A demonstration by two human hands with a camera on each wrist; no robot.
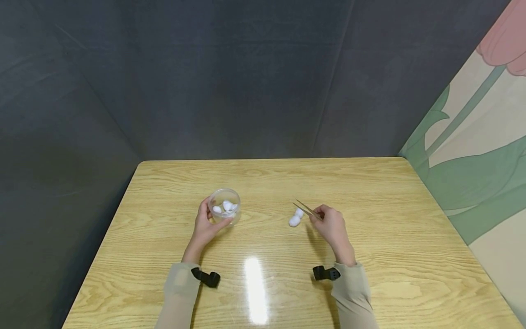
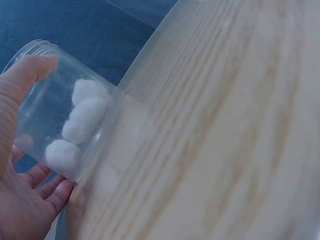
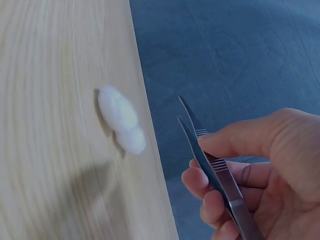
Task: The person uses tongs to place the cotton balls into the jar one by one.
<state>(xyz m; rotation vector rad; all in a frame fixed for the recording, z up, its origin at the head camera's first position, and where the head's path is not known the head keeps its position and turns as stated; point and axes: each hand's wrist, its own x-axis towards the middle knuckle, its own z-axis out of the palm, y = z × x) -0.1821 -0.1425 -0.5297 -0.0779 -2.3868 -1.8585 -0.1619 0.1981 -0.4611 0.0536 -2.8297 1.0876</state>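
Note:
A clear plastic jar (image 1: 235,218) stands on the table, gripped round its side by my left hand (image 1: 204,228). Inside it lie several white cotton balls (image 2: 85,120), seen through the wall in the left wrist view. My right hand (image 1: 332,227) pinches a pair of metal tweezers (image 3: 220,172) between thumb and fingers. The tweezers' tips are apart with nothing between them, held above the table. Just below and left of them, more cotton balls (image 1: 294,221) lie touching on the wood; in the right wrist view these cotton balls (image 3: 119,110) look like one joined clump.
The wooden table (image 1: 164,283) has its far edge along a dark cloth backdrop (image 1: 246,91). A flower-patterned panel (image 1: 485,137) borders the right side. Both wrists carry a black strapped camera, such as the left wrist camera (image 1: 207,277). Light glares on the front middle.

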